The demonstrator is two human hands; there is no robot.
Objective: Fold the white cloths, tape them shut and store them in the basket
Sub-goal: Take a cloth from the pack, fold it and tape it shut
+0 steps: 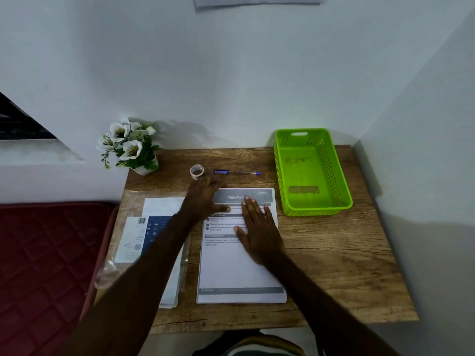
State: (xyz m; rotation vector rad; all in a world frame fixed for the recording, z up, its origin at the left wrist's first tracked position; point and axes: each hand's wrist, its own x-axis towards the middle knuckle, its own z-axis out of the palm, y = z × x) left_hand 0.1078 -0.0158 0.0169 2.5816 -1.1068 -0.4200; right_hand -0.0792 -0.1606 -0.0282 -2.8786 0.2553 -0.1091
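Head view, looking down on a small wooden counter [334, 265] set against a white wall.

Left hand [203, 199]: stretched forward, palm down, fingers loosely spread, holding nothing. Its fingertips lie just short of the tape roll [197, 171], which stands at the back of the counter, directly ahead of that hand. Thumb rests on the upper left corner of the printed sheet [239, 268].

Right hand [257, 227]: flat, fingers straight, pressing on the upper half of the printed sheet. Grips nothing.

Green basket [341, 196]: back right corner of the counter, long axis running front to back, appears empty. It lies to the right of the right hand, apart from it; the right arm is the nearer one.

White cloths: none plainly visible. A clear plastic packet [144, 235] with a blue and white label lies under the left forearm at the left side of the counter, over some pale flat material [164, 205]; cannot tell if that is cloth or paper.

A pen [236, 172] lies just right of the tape roll, long axis left to right, parallel to the wall. Potted white flowers [128, 147] stand at the back left corner. A dark red quilted cushion [43, 253] sits left of the counter.

Judgement: folding not begun. The tape roll sits forward of the left hand, so a short reach ahead would take it; any cloth stock lies back and left, beneath that same arm.
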